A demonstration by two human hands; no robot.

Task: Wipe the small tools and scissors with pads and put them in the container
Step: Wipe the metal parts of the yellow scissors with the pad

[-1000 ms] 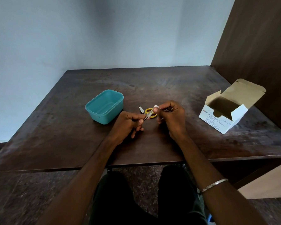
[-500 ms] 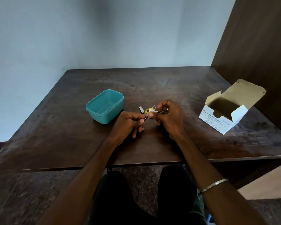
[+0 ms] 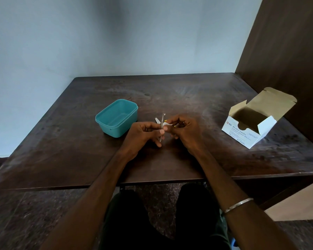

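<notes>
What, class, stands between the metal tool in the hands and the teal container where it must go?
Nothing visible does. The left hand holds the metal tool just right of the open container, with only bare table between them.

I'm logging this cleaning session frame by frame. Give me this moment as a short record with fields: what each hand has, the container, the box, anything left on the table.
left hand: pinches a thin metal tool, held roughly upright
right hand: pinches a white pad against the tool
container: teal, open, left of the hands; contents cannot be told
box: alcohol swabs, lid open, on the right of the table
on table: small metal clipper behind the hands; something yellow beside it, mostly hidden
</notes>
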